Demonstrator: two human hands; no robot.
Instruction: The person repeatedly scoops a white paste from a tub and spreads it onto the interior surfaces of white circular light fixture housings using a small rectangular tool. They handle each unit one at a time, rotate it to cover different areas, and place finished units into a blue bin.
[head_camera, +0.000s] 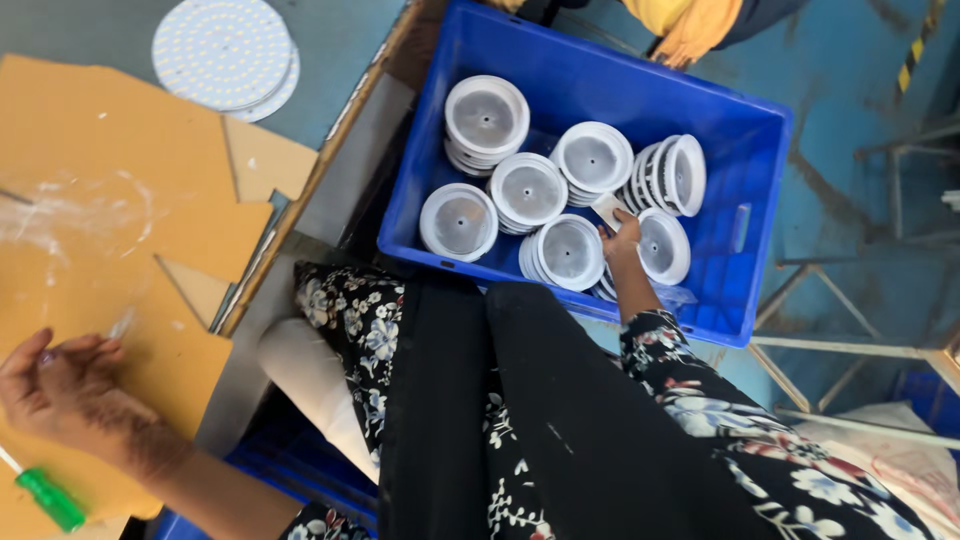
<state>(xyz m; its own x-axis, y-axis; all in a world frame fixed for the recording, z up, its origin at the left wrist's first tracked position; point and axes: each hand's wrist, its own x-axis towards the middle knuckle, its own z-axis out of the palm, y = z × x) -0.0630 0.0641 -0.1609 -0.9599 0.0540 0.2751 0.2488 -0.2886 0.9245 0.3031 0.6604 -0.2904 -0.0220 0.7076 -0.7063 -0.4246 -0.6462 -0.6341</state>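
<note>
Blue crate (745, 160) held many stacked white round housings (527, 190); right hand (622, 240) reached in.
Right grip closed on one housing; left hand (60, 385) rested loosely open on cardboard tabletop (100, 150), nothing assembled there yet.

Housings (528, 190) in crate (745, 135), right of table (90, 260)

1. Round white housings (528, 190): shallow discs with grey centres, in short stacks, faces up, clustered mid-crate.
2. One row (672, 174) stands on edge at the cluster's far right.
3. Stack (663, 245) nearest the crate's right wall lies flat; the right hand (622, 243) touches its left rim.
</note>
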